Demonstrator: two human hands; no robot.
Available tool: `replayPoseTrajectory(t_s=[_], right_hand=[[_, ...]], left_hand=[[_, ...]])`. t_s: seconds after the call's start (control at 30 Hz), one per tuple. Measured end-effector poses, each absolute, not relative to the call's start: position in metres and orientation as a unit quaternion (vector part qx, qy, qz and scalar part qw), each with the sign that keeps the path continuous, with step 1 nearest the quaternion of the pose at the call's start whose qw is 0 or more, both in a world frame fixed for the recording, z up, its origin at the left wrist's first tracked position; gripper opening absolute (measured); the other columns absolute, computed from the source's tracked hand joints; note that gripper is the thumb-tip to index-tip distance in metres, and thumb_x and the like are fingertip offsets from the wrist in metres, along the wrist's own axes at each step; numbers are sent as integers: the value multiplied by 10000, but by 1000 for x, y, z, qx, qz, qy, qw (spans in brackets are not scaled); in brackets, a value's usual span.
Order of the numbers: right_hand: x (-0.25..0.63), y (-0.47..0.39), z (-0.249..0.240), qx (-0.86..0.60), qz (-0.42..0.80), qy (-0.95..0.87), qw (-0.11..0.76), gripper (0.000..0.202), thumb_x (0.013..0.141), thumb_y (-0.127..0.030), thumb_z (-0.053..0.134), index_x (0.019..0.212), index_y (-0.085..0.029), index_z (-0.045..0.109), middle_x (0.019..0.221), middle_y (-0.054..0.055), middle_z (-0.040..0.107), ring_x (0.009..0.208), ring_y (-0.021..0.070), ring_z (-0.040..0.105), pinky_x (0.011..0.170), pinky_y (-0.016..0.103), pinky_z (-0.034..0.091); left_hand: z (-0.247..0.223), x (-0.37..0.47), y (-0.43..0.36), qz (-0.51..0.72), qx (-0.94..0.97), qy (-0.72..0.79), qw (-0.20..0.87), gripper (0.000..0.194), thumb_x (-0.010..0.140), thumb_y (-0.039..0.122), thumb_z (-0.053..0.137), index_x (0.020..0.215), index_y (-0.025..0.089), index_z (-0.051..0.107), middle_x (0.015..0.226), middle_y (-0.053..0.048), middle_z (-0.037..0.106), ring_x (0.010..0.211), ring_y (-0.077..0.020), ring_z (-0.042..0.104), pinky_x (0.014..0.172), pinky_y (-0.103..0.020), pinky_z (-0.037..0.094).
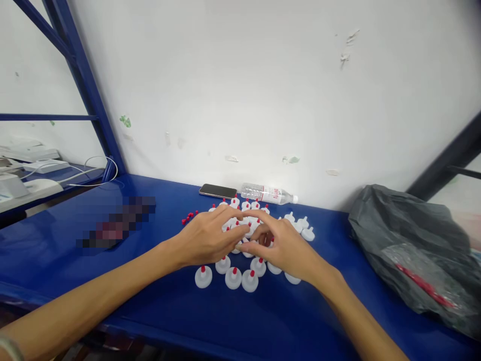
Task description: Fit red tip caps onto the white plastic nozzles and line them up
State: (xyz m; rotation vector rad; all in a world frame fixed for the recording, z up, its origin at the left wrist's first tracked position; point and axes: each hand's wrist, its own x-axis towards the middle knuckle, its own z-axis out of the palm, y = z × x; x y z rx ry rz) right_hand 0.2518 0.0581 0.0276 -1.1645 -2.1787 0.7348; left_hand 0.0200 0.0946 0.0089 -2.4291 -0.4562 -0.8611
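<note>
Both my hands are over a cluster of white nozzle caps with small red tips (233, 278) on the blue table. My left hand (212, 234) reaches in from the left, palm down, fingers stretched and slightly bent. From the right, my right hand (291, 246) curves its thumb and forefinger apart in a C shape, other fingers curled inward. Their fingertips come close together above the middle caps. I see nothing plainly held, though the fingers hide part of the cluster. Several white caps without red tips (308, 234) stand right of the hands, and loose red tips (187, 219) lie to the left.
A phone (218, 191) and a clear plastic bottle (268, 194) lie along the wall. At right is a dark plastic bag (409, 250) with a clear packet of red pieces (426, 286). A blurred-out object (120, 223) lies at left on the blue table (169, 311).
</note>
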Motion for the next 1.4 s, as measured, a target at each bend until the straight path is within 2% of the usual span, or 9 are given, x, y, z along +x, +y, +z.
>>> replayPoseTrajectory(t_s=[0.17, 0.3, 0.4, 0.53, 0.67, 0.9, 1.17, 1.3, 1.4], right_hand=[[249, 61, 25, -413, 303, -798, 319, 551, 915, -519, 723, 1406, -328, 559, 794, -55, 758, 594, 132, 629, 615, 263, 492], [250, 60, 26, -413, 250, -811, 329, 346, 891, -539, 743, 1140, -299, 755, 857, -23, 775, 636, 134, 647, 621, 262, 495], [249, 61, 24, -401, 185, -834, 332, 312, 857, -514, 789, 1070, -286, 784, 856, -24, 786, 661, 141, 667, 631, 265, 500], [248, 64, 21, -353, 39, -856, 374, 332, 857, -412, 821, 1124, -226, 757, 1005, 9, 811, 791, 167, 730, 718, 278, 536], [249, 66, 22, -306, -166, -858, 377, 282, 936, -356, 750, 1155, -180, 724, 1083, 43, 811, 890, 192, 755, 763, 295, 542], [245, 66, 30, -299, -366, -824, 311, 207, 1002, -306, 666, 1138, -160, 721, 1034, 26, 812, 757, 150, 707, 645, 304, 466], [241, 71, 30, -293, -406, -815, 292, 146, 1006, -244, 655, 1093, -156, 732, 985, 3, 813, 706, 127, 683, 605, 326, 434], [240, 68, 32, -304, -403, -819, 273, 169, 1038, -241, 592, 1104, -208, 745, 1062, -8, 818, 717, 129, 695, 626, 314, 451], [267, 67, 38, -365, -372, -817, 248, 219, 1045, -279, 563, 1163, -272, 747, 1086, -2, 817, 779, 165, 724, 676, 312, 473]], left_hand=[[11, 20, 94, -286, -910, -155, 256, 128, 948, 184, 521, 1029, 176, 619, 1023, -104, 651, 884, -228, 584, 684, -328, 515], [13, 20, 95, -271, -909, -178, 262, 162, 1020, 234, 469, 962, 157, 600, 922, -100, 634, 847, -225, 547, 681, -322, 496], [12, 20, 95, -255, -915, -188, 252, 179, 1020, 215, 433, 926, 160, 576, 880, -93, 622, 824, -225, 519, 632, -309, 452], [9, 21, 96, -299, -908, -207, 211, 213, 998, 134, 377, 850, 184, 522, 786, -51, 598, 793, -211, 486, 608, -310, 403], [5, 27, 95, -355, -887, -273, 115, 274, 1054, 206, 341, 824, 196, 490, 762, -26, 590, 746, -186, 454, 606, -314, 364], [9, 40, 89, -380, -832, -393, -89, 435, 1083, 372, 314, 688, 206, 390, 641, 8, 454, 698, -179, 416, 642, -337, 316], [13, 48, 100, -370, -757, -408, -350, 456, 1017, 466, 374, 642, 211, 335, 613, 31, 355, 603, -138, 316, 605, -320, 290], [15, 46, 105, -350, -750, -398, -396, 430, 972, 486, 367, 635, 229, 295, 603, 28, 323, 571, -131, 328, 572, -301, 365], [23, 25, 121, -363, -732, -436, -378, 381, 895, 457, 400, 616, 249, 245, 574, 29, 281, 524, -131, 322, 508, -289, 382]])
